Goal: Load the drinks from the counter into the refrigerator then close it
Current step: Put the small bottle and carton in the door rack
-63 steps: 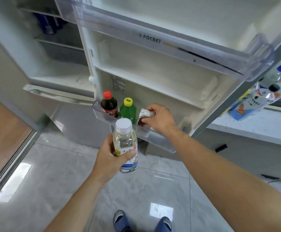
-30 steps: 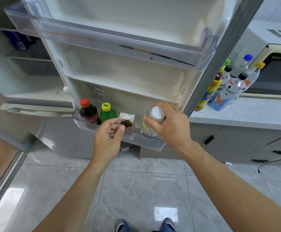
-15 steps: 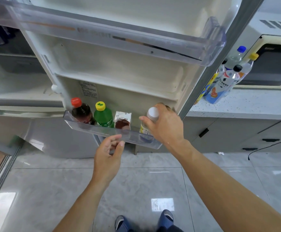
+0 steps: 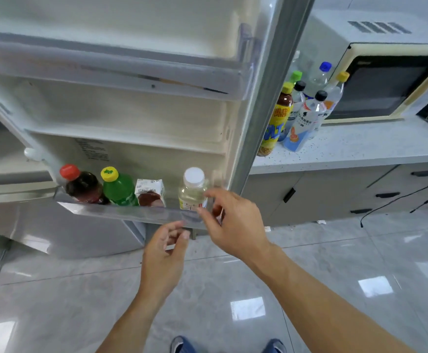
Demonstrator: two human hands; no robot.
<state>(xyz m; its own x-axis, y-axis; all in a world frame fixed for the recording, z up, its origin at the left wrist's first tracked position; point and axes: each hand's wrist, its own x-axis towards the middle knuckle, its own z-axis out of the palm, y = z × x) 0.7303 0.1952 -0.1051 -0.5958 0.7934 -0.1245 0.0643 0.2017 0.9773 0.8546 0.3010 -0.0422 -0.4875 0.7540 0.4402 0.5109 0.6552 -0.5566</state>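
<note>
Open fridge door, lowest door shelf holding, left to right: red-capped dark bottle, yellow-capped green bottle, small carton, white-capped clear bottle. Left hand below shelf front, fingers loosely curled, grasping nothing. Right hand just beside clear bottle, fingers released, blurred. Remaining drinks cluster upright on worktop, right of door, before microwave.

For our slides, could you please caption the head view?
Both hands empty by the fridge door shelf holding four drinks.
</note>
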